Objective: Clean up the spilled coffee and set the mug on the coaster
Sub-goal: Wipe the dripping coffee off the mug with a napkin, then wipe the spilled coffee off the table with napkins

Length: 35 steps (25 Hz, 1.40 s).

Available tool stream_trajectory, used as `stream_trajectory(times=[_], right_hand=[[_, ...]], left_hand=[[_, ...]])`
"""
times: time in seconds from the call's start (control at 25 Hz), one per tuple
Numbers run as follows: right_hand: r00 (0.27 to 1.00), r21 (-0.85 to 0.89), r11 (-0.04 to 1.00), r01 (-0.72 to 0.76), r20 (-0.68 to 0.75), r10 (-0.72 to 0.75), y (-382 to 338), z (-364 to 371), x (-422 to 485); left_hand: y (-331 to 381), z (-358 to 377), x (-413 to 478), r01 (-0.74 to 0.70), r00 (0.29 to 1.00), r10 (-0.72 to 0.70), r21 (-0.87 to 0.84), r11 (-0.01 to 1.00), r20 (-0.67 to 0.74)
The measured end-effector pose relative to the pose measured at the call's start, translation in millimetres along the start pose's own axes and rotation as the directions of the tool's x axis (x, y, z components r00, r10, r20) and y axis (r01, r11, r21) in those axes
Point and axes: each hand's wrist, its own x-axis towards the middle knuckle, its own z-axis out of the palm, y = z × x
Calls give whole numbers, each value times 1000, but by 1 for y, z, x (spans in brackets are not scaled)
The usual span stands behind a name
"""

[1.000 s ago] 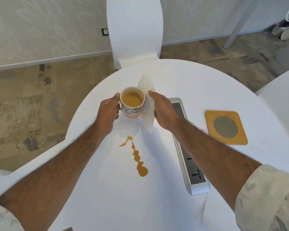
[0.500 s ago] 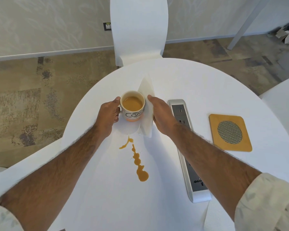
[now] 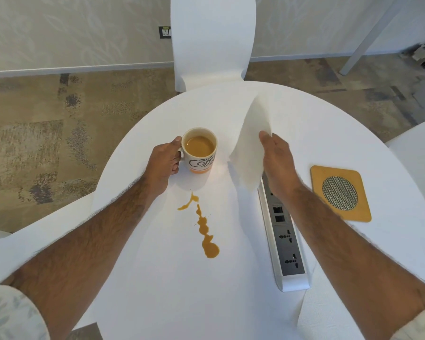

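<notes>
A white mug [image 3: 201, 155] with black lettering and an orange base holds coffee and stands on the round white table [image 3: 304, 114]. My left hand [image 3: 165, 163] grips its handle on the left side. My right hand [image 3: 277, 160] holds a white paper napkin [image 3: 252, 148] up off the table, to the right of the mug. A trail of spilled coffee [image 3: 204, 229] runs from just below the mug toward me, ending in a larger puddle. The wooden coaster [image 3: 340, 192] with a round mesh centre lies at the right.
A silver power strip [image 3: 287, 241] is set in the table between the spill and the coaster. Another white napkin [image 3: 329, 315] lies at the near right edge. A white chair [image 3: 211, 40] stands beyond the table, and another chair [image 3: 420, 153] at the right.
My right hand has lifted the napkin and pulled it away to the right of the mug. The mug stays in my left hand's grip, on the table.
</notes>
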Motion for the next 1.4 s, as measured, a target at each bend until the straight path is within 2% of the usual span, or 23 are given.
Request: stream_trajectory(times=[0.08,0.16,0.2,0.28,0.4,0.48,0.6,0.68,0.76,0.88,0.96,1.08,1.16,1.28,1.36,1.4], right_hand=[[982,-276,944,178,-5,-187,6,-8,-10],[922,-523,774,356,61,-383,28,-9,-22],[895,-618,672,408,126,-427,42,-7,-31],[882,-718,533,447,257,-394,67,1,-47],[889,-784,419,457,398,-225,86,19,-70],[895,-800,407,441,426,-131,93,32,-82],[886,-797,404,448,455,-84,98,55,-94],[867,-786,386,482,490,-86,99,73,-100],[837,-761,370,533,539,-98,100,88,-104],[788,-723,349,597,610,-84,101,98,-109],[767,-712,327,621,639,-65,101,93,-112],[741,-688,346,637,671,-29,101,79,-124],[736,-688,349,636,677,-5,103,69,-137],[718,-672,348,653,696,-4,104,56,-156],[714,-635,421,648,699,-46,107,47,-164],[735,-626,460,630,671,-93,109,42,-166]], left_hand=[[0,0,-1,-12,1000,12,29,1000,-11],[1,-1,-1,-28,999,30,81,996,-20],[2,-2,-1,-35,999,37,96,995,-22],[4,-4,0,-44,999,46,109,993,-22],[4,-11,2,-39,997,50,183,982,-57],[0,-18,-1,-15,987,60,282,959,-152],[-8,-30,-23,-6,928,144,374,927,-342],[-13,-37,-48,-92,888,228,333,939,-400],[-15,-39,-75,-200,839,356,376,905,-412],[-21,-36,-108,-344,786,553,547,763,-277],[-35,-33,-125,-415,802,588,612,673,-102],[-71,-32,-144,-393,881,457,726,564,122],[-96,-31,-157,-372,909,355,810,454,219],[-124,-32,-176,-422,887,338,853,309,316],[-130,-35,-180,-431,878,344,861,271,332],[-132,-37,-181,-430,874,355,867,250,332]])
